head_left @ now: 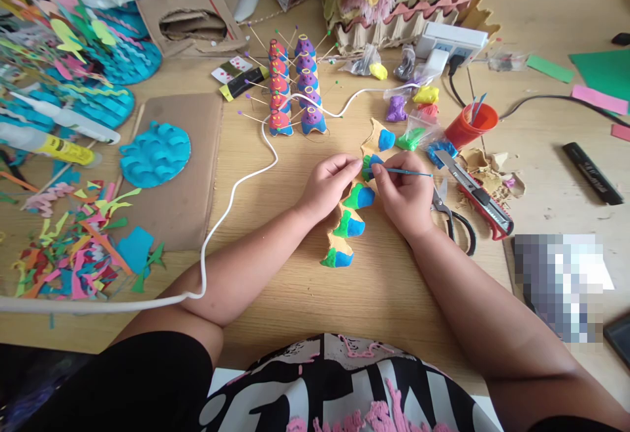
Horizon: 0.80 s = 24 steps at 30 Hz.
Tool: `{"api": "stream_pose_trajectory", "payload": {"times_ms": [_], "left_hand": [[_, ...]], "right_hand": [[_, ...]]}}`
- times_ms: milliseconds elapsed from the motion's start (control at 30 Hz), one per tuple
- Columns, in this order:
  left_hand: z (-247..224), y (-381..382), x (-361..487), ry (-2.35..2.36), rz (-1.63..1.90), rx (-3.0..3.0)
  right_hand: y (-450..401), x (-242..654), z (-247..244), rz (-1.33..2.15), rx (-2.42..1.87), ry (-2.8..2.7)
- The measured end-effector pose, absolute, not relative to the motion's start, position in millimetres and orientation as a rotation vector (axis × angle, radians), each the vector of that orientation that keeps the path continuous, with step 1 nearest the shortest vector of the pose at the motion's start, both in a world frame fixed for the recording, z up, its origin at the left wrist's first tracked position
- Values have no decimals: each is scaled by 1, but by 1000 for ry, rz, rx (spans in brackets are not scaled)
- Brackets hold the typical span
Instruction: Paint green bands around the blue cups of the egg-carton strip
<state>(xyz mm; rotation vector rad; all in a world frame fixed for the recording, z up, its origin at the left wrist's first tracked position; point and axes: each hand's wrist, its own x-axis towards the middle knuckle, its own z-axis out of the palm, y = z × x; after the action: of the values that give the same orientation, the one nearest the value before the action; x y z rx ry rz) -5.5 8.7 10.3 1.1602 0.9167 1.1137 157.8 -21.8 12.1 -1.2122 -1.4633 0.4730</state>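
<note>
A strip cut from an egg carton (344, 225) lies on the table between my forearms, its bumps covered with green and blue clay patches. My left hand (327, 186) is closed at the strip's left side, thumb and index finger pinching its edge near an upper bump. In my right hand (406, 192) is a thin blue modelling tool (411, 172). The tool lies across the fingers, and its working end is mostly hidden by my thumb at the green and blue clay. The bump farthest from me (377, 135) shows a blue patch on bare carton.
Beyond stand two finished-looking carton rows, red (280, 100) and purple (310, 100), with sticks poking out. To the right are a utility knife (475, 189), scissors (450, 215), an orange cup (471, 123) and bagged clay (413, 136). A white cable (231, 202) crosses my left arm.
</note>
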Motion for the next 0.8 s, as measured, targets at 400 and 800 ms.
{"api": "stream_pose_trajectory", "payload": {"times_ms": [400,800], "left_hand": [[6,11,-5,896,1121,1158],[9,10,-6,935,1096,1166]], "right_hand": [[-23,156,14,568,-1165,-1402],[-22,156,12,554,-1165,-1397]]}}
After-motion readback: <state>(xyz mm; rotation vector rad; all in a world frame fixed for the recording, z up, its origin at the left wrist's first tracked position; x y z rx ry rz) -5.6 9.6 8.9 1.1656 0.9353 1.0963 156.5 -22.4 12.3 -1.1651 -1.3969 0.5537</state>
